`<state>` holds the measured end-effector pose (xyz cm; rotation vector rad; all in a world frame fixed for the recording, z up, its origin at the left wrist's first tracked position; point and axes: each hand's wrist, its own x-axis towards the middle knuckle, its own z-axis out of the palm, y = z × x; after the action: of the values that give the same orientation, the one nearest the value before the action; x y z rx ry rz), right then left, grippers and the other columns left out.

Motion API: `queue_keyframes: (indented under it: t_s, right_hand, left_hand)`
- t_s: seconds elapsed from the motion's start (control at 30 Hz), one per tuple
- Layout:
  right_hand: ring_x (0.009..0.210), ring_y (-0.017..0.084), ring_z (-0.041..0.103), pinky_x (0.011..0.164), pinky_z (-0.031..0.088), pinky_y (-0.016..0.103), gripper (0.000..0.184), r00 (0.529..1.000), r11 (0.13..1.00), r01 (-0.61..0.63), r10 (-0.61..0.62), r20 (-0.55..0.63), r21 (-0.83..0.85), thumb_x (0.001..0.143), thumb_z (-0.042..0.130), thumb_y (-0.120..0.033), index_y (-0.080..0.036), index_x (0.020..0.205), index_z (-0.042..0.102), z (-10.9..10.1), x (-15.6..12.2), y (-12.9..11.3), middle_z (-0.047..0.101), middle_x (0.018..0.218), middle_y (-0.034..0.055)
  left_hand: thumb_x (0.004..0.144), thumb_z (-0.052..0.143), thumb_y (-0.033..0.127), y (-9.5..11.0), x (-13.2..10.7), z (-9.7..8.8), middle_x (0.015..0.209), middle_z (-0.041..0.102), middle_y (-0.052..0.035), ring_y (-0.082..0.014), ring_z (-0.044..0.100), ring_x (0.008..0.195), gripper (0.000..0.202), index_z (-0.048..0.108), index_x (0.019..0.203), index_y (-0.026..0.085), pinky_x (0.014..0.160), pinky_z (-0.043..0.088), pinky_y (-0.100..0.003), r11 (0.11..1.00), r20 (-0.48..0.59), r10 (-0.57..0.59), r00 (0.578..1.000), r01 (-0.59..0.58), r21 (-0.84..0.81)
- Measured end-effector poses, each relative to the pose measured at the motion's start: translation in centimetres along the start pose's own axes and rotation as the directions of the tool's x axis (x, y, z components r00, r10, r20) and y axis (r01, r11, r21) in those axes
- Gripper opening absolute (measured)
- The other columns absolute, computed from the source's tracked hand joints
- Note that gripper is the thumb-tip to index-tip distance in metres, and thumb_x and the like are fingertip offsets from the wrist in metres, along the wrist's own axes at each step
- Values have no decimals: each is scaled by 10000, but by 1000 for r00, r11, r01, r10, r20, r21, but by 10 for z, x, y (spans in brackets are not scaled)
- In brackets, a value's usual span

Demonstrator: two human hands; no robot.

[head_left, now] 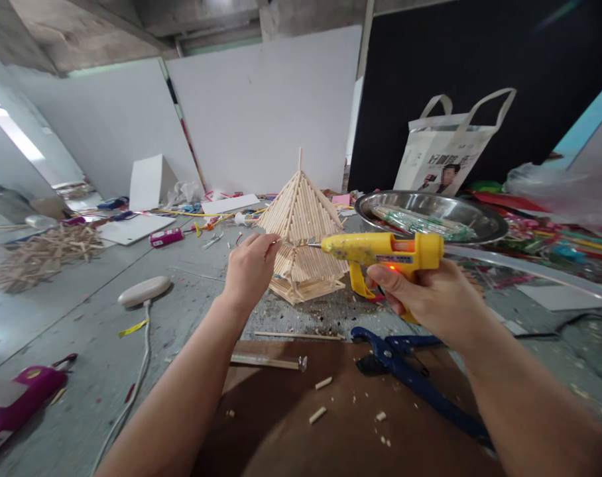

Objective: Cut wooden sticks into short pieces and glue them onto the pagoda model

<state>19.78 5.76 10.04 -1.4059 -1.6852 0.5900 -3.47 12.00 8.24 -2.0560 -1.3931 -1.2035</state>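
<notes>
My right hand (420, 298) is wrapped round a yellow hot glue gun (370, 248), its small red light glowing and a clear glue stick trailing from its back. The metal nozzle points left, close in front of a model pagoda (301, 212) built of thin wooden sticks. The pagoda has a pointed, slatted upper roof and a wider tier below. At its left side my left hand (251, 265) is closed, thumb and fingertips pinched near the roof's lower edge. What sits in that pinch is too small to make out.
Blue cutters (415, 381) lie on a brown board (291, 424) with stick offcuts. A steel basin (490, 225) of wrapped sticks stands at right, before a white bag (435, 156). Leftward are a white corded device (144, 291), a stick pile (47, 255) and a magenta tool (22, 404).
</notes>
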Motion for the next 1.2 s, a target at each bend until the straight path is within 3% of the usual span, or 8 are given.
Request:
queue_keyframes:
  t_s: [1.0, 1.2]
  right_hand:
    - [326, 69, 395, 321, 351, 210, 290, 1000, 1000, 10, -10, -1, 21, 674, 533, -481, -194, 632, 542, 1, 0, -2, 429, 383, -55]
    - [327, 74, 392, 323, 357, 217, 309, 999, 1000, -24, 23, 33, 19, 667, 527, -497, -193, 617, 533, -2, -1, -11, 421, 374, -54]
  left_hand:
    - [804, 399, 242, 5, 1, -3, 703, 615, -28, -107, 534, 620, 226, 613, 799, 169, 560, 384, -209, 993, 39, 44, 998, -48, 104]
    - [804, 395, 243, 5, 1, -3, 694, 612, -29, -109, 532, 615, 231, 614, 794, 172, 556, 386, -214, 993, 41, 42, 998, -46, 108]
